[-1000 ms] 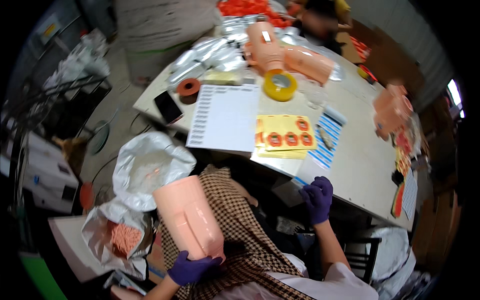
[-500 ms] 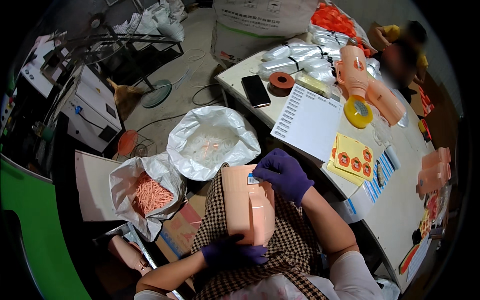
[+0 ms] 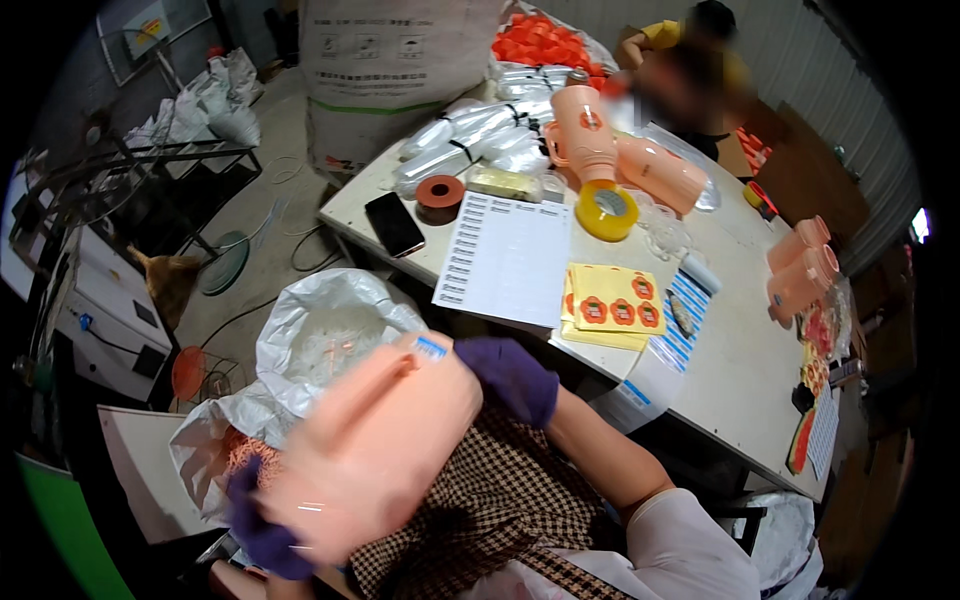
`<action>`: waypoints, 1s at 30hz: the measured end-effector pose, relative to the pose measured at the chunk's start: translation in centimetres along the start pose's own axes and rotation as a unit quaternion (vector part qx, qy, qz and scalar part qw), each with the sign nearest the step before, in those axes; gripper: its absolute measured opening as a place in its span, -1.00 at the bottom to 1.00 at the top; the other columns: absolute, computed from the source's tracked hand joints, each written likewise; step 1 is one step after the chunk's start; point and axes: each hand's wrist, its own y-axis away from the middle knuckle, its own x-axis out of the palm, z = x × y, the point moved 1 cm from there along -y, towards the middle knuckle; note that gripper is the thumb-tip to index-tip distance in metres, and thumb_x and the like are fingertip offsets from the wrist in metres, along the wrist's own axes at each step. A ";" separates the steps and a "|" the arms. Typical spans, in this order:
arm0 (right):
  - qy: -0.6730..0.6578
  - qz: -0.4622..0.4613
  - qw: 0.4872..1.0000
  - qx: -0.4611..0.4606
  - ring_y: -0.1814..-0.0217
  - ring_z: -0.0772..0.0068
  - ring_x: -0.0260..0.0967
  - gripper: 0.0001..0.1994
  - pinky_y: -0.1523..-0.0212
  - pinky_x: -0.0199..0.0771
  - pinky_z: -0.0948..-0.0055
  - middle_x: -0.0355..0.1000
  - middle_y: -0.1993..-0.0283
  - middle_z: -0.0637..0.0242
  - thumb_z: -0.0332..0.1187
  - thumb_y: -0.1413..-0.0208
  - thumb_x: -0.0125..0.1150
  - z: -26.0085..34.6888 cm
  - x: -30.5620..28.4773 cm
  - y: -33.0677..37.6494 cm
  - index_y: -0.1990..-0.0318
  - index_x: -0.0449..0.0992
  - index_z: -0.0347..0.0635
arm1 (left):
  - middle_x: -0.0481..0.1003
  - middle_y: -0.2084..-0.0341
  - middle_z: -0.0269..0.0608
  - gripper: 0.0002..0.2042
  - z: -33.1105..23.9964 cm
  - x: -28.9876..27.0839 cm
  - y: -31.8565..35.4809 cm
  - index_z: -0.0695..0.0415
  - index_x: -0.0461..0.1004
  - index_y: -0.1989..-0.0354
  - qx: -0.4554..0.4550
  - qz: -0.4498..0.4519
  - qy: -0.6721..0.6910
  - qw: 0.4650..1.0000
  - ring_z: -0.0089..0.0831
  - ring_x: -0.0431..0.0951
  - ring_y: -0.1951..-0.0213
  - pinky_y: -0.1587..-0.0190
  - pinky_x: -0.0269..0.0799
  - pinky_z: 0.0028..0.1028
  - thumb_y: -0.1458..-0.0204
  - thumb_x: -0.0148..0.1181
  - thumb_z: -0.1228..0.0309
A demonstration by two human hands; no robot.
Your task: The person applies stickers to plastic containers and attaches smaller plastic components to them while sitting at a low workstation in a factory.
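A peach plastic jug [image 3: 385,440] lies tilted across my lap, slightly smeared by motion, its side handle [image 3: 355,400] facing up. Near its upper end sits a small blue-and-white label [image 3: 430,347]. My left hand [image 3: 262,525], in a purple glove, grips the jug's lower left end. At the upper right end my right hand [image 3: 510,380], also gloved in purple, is closed around the rim, with its fingertips hidden behind the jug.
On the white table [image 3: 735,370] lie a white label sheet [image 3: 505,255], yellow sticker sheets [image 3: 615,305], a tape roll [image 3: 606,211], a phone [image 3: 394,225] and more peach jugs [image 3: 585,135]. White sacks [image 3: 285,310] stand left of my lap. Across the table is another person [image 3: 690,75].
The jug has gone from upright to tilted, its base swinging left and toward me. My left hand has moved left with it; my right hand has shifted from the label to the rim. The view has turned right.
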 end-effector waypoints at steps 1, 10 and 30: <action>-0.104 0.038 0.993 0.040 0.18 0.41 0.49 -0.69 0.07 0.48 0.37 0.57 0.20 0.23 -0.17 -0.32 0.13 1.4 0.5 1.5 0.13 0.57 -0.28 | 0.53 0.07 -0.11 -0.73 -1.3 -2.2 -1.2 -0.01 0.62 0.25 -0.023 -0.046 -0.004 0.999 -0.08 0.54 0.00 -0.22 0.30 -0.02 0.13 0.32 0.19; 0.237 -0.221 0.927 0.189 0.18 0.35 0.55 -0.68 0.11 0.53 0.38 0.58 0.16 0.19 -0.28 -0.15 0.32 -1.6 -13.2 14.8 -0.02 0.59 -0.19 | 0.60 0.10 -0.05 -0.64 11.2 9.0 -9.4 0.30 0.58 0.06 -0.251 0.010 0.236 0.939 -0.34 0.57 0.06 -0.07 0.44 -0.40 -0.04 -0.07 0.48; 0.446 -0.312 0.786 0.294 0.08 0.00 0.48 -0.64 0.10 0.52 0.11 0.45 0.08 0.10 -0.30 -0.15 0.16 -9.8 -21.0 14.5 -0.11 0.43 -0.08 | 0.49 -0.05 -0.02 -0.64 1.1 14.9 -23.4 0.15 0.50 -0.03 0.160 0.119 -0.003 0.980 -0.07 0.47 -0.11 -0.21 0.35 -0.19 0.00 0.21 0.51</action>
